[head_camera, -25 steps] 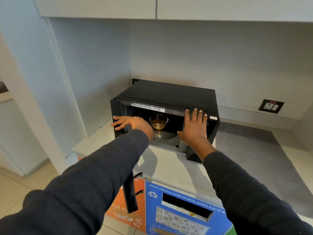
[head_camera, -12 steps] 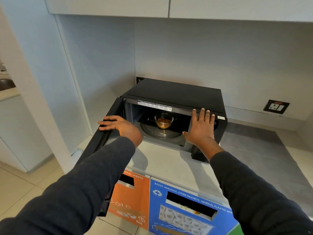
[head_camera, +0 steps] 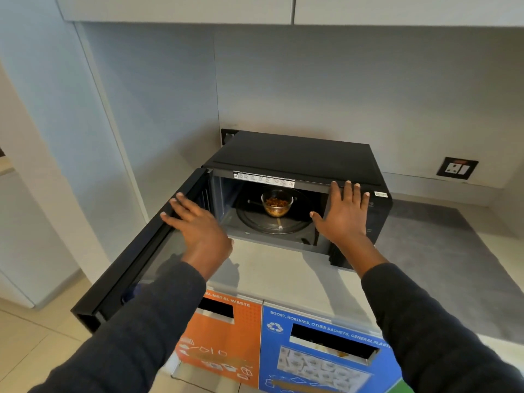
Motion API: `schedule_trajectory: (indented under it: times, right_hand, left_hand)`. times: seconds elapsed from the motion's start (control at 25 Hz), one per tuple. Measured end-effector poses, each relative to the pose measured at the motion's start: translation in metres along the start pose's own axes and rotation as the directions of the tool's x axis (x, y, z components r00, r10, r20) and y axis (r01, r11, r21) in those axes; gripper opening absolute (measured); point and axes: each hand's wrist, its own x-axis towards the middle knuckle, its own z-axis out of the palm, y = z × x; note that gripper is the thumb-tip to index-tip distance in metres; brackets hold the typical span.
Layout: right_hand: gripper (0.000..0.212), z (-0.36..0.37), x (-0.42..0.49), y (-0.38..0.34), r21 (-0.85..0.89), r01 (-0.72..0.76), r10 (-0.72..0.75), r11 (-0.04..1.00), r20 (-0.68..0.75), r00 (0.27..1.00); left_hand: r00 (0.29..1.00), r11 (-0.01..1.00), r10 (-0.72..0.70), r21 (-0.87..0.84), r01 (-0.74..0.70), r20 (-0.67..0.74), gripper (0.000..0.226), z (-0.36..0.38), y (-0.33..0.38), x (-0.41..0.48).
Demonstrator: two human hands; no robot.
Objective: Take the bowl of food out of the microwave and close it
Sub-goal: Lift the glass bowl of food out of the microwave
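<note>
A black microwave (head_camera: 295,153) stands on the counter against the back wall, its door (head_camera: 133,268) swung wide open to the left. Inside, a clear glass bowl (head_camera: 277,205) of brown food sits on the round glass turntable (head_camera: 255,222). My left hand (head_camera: 195,222) rests with fingers spread on the top edge of the open door. Flat against the control panel at the right of the opening lies my right hand (head_camera: 344,212), fingers apart and holding nothing. Neither hand touches the bowl.
The pale counter (head_camera: 272,268) runs in front of the microwave, with a grey mat (head_camera: 442,251) to the right. Orange (head_camera: 224,344) and blue (head_camera: 326,358) waste-bin fronts sit below the counter edge. A wall socket (head_camera: 457,168) is at the right; cabinets hang overhead.
The microwave door has swung from nearly shut to fully open, with my left hand riding out on it. The bowl inside has come into clear view. My right hand stayed on the panel.
</note>
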Motion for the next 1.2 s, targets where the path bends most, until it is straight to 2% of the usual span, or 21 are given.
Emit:
schedule_trajectory:
  times: [0.08,0.12,0.16,0.2,0.28,0.32,0.4,0.6,0.68,0.8,0.96,1.12,1.2]
  right_hand:
    - [0.088,0.008,-0.017,-0.016,0.176,0.038,-0.018,0.984,-0.112,0.994]
    - [0.085,0.016,-0.028,-0.026,0.267,0.073,-0.037,0.961,-0.139,0.99]
    - [0.083,0.027,-0.039,-0.036,0.377,0.084,-0.039,0.922,-0.126,0.991]
    - [0.082,0.039,-0.048,-0.045,0.495,0.062,-0.028,0.866,-0.075,0.997]
    - [0.079,0.065,-0.06,-0.057,0.69,-0.03,0.008,0.723,0.035,0.999]
    - [0.078,0.081,-0.062,-0.059,0.755,-0.083,0.039,0.651,0.076,0.996]
    - [0.074,0.106,-0.057,-0.061,0.83,-0.188,0.107,0.525,0.155,0.982]
    - [0.066,0.159,-0.02,-0.054,0.938,-0.313,0.187,0.15,0.284,0.941]
    - [0.065,0.173,-0.002,-0.052,0.94,-0.341,0.208,0.013,0.331,0.92]
    - [0.063,0.186,0.033,-0.053,0.921,-0.369,0.217,-0.129,0.389,0.895]
    - [0.067,0.201,0.071,-0.059,0.908,-0.376,0.231,-0.184,0.412,0.881]
    - [0.068,0.206,0.094,-0.067,0.904,-0.348,0.202,-0.249,0.4,0.894]
    - [0.071,0.209,0.098,-0.07,0.905,-0.344,0.179,-0.25,0.392,0.902]
  left_hand:
    - [0.968,0.964,0.195,-0.151,-0.219,-0.159,0.112,0.013,0.005,-0.001]
    - [0.936,0.904,0.284,-0.266,-0.333,-0.209,0.107,0.02,0.01,-0.002]
    - [0.907,0.802,0.344,-0.427,-0.418,-0.243,0.1,0.029,0.019,-0.002]
    - [0.897,0.655,0.373,-0.617,-0.437,-0.238,0.093,0.036,0.031,-0.001]
    - [0.916,0.32,0.37,-0.905,-0.281,-0.154,0.081,0.053,0.055,0.0]
    - [0.928,0.186,0.358,-0.966,-0.178,-0.102,0.078,0.063,0.07,0.003]
    - [0.933,0.036,0.359,-0.999,-0.03,-0.015,0.075,0.077,0.094,0.013]
    - [0.939,-0.35,0.343,-0.929,0.12,-0.008,0.064,0.095,0.149,0.062]
    - [0.946,-0.424,0.323,-0.896,0.131,-0.015,0.061,0.1,0.164,0.079]
    - [0.95,-0.464,0.311,-0.87,0.167,0.017,0.065,0.107,0.185,0.11]
    - [0.943,-0.51,0.313,-0.819,0.263,0.108,0.082,0.114,0.209,0.144]
    - [0.937,-0.579,0.339,-0.768,0.275,0.08,0.086,0.115,0.22,0.166]
    - [0.941,-0.564,0.331,-0.785,0.258,0.072,0.085,0.118,0.223,0.173]
